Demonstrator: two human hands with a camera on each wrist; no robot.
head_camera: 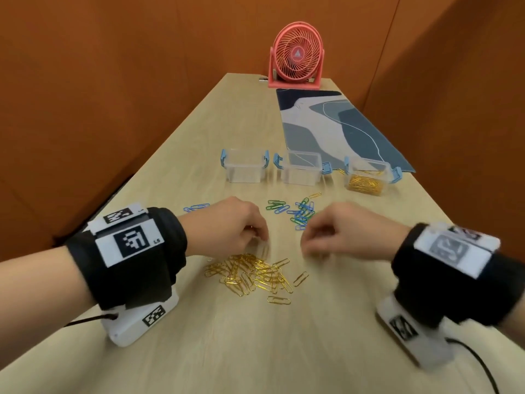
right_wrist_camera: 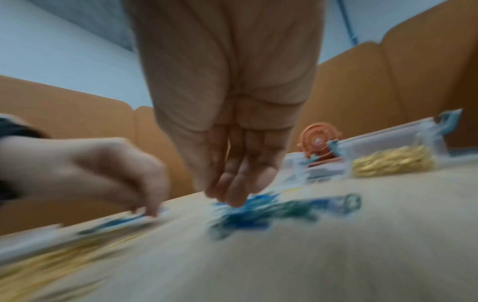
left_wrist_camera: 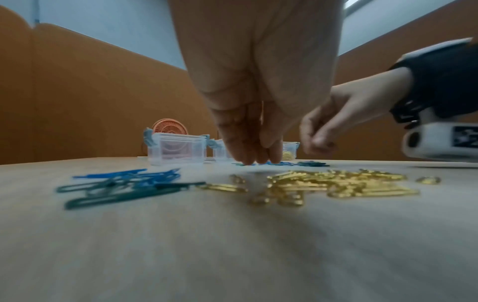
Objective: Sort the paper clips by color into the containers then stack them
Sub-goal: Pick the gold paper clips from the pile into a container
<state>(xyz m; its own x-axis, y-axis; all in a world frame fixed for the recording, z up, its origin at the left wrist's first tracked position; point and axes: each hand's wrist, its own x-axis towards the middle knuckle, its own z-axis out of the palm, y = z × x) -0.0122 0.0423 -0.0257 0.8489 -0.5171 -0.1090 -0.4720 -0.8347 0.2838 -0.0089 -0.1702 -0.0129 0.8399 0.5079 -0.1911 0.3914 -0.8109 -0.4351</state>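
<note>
A heap of gold paper clips lies on the table right in front of me. My left hand reaches down at its far edge with fingers bunched, and a glint of gold shows between them. Blurred with motion, my right hand hovers just right of the heap, fingers loosely curled, nothing visible in it. Mixed blue and green clips lie beyond both hands, and a few blue clips sit further left. Three clear containers with blue latches stand behind: left and middle empty, right holding gold clips.
A pink desk fan stands at the far end of the wooden table. A blue and white patterned mat lies at the back right, reaching under the right container. Orange partition walls close in the table on three sides.
</note>
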